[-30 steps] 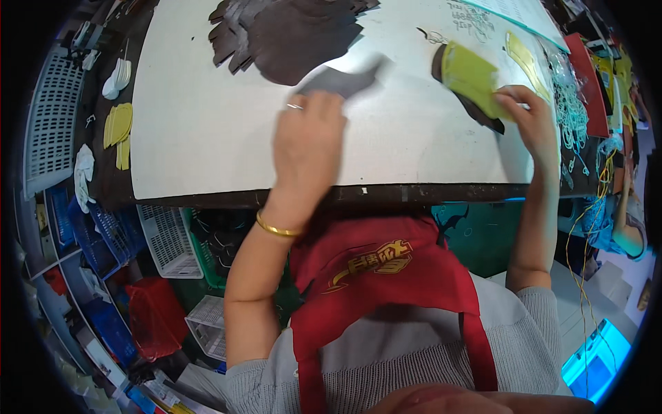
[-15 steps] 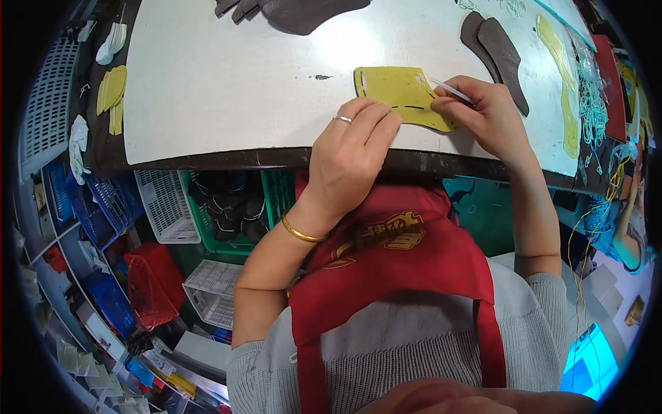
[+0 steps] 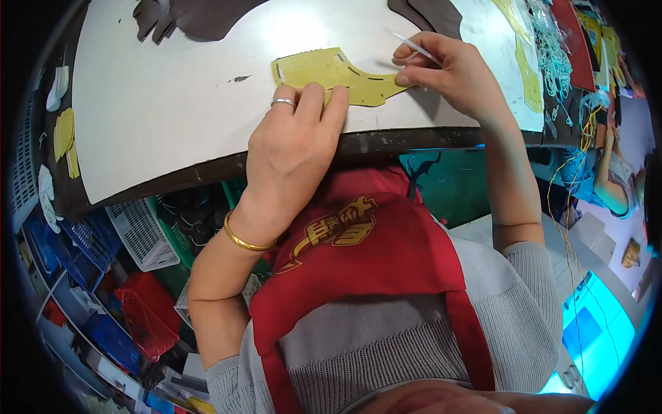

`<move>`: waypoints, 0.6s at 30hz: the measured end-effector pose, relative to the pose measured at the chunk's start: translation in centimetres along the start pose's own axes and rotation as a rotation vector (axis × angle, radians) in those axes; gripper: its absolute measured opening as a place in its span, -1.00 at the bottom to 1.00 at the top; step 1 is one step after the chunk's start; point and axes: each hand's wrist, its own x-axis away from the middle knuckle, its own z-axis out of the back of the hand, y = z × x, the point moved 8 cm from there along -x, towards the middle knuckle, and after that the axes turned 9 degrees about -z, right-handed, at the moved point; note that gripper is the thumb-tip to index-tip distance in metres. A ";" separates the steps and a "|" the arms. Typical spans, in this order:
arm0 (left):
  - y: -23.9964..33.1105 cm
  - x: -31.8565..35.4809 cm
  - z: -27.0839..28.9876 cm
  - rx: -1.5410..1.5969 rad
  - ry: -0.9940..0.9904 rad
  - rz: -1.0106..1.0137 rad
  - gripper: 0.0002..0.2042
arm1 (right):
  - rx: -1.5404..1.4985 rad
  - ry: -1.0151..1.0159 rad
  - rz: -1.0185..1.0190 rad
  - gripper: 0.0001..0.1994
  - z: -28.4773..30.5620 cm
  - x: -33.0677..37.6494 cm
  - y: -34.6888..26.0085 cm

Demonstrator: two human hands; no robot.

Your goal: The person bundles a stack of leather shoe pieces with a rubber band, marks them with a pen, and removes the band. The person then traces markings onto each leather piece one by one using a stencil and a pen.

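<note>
A yellow pattern piece (image 3: 310, 69) with dark slots and a narrow tail at its right lies flat on the white tabletop. My left hand (image 3: 289, 148), with a ring on one finger and a gold bangle at the wrist, rests on its near edge, fingertips down on the piece. At the tail end, my right hand (image 3: 458, 76) has thumb and fingers closed around a thin white pen-like stick (image 3: 412, 45). The stick slants up and left from the fingers, its tip raised above the table. The right thumb meets the tail's tip.
Dark brown cut pieces (image 3: 207, 17) lie at the far left, and more brown pieces (image 3: 431, 17) sit beyond my right hand. Yellow patterns (image 3: 527, 72) and tangled pale cord (image 3: 549, 52) are at right. Below the table stand a white crate (image 3: 141, 231) and red basket (image 3: 148, 314).
The view has shifted, so the table appears further left. My right hand has moved rightward along the pattern piece, uncovering its narrow tail. My left hand still rests on the near edge.
</note>
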 end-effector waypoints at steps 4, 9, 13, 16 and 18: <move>0.5 0.1 0.0 0.013 -0.054 0.025 -0.57 | 0.130 0.152 0.115 -0.73 -0.2 0.7 -0.8; 1.6 0.0 -0.2 0.081 0.045 0.057 -0.60 | 0.190 0.372 0.263 -0.83 2.4 1.1 -1.3; 2.5 0.2 -0.7 0.025 0.061 0.090 -0.60 | 0.090 0.341 0.435 -0.76 2.4 1.3 -6.1; 2.8 0.1 -0.8 0.006 0.032 0.078 -0.59 | 0.168 0.159 0.505 -0.67 -1.7 0.0 -9.9; 3.1 0.4 -1.3 -0.029 0.019 0.081 -0.62 | 0.079 -0.057 0.548 -0.69 -5.0 -1.3 -10.8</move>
